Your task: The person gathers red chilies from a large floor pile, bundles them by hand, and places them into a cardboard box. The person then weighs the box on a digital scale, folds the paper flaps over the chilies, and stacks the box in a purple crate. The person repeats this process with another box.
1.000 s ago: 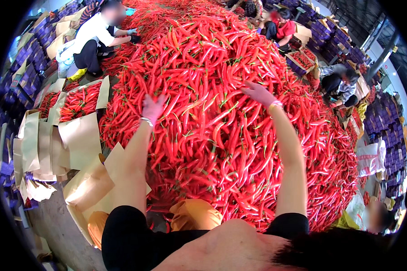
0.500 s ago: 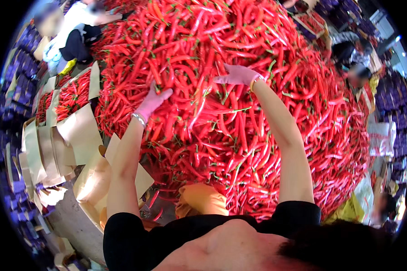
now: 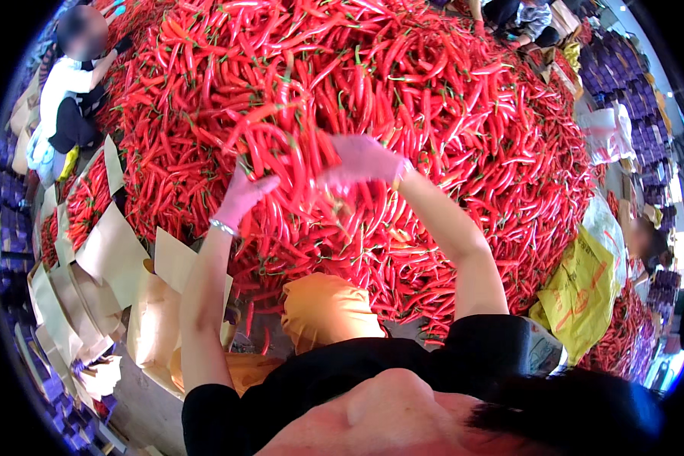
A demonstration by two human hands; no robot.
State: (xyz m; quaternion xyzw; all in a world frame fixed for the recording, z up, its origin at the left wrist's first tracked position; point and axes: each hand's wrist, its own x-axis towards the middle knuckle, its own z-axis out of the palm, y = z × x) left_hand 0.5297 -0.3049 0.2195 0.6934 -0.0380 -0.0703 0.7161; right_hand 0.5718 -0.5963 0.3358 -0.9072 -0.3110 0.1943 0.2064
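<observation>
A large heap of red chili peppers (image 3: 433,175) with green stems spreads out in front of me. My left hand (image 3: 243,196), in a pink glove with a band at the wrist, reaches into the heap, thumb apart and fingertips hidden by peppers. My right hand (image 3: 365,162), also pink-gloved, faces it from the other side, its fingers smeared by motion. Between the two palms is a loose bunch of chili peppers (image 3: 285,148), partly blurred, pressed from both sides and seemingly raised above the heap.
Beige paper-lined boxes (image 3: 114,243) stand to my left, one with peppers. Orange cloth (image 3: 327,308) covers something by my body. A yellow bag (image 3: 585,292) lies at right. Purple crates (image 3: 638,121) are stacked at the sides. A co-worker (image 3: 72,99) crouches at far left; others sit at far right.
My hands have come closer together, with a bunch of peppers gathered between them. The whole view has shifted, bringing more of the yellow bag at right into sight.
</observation>
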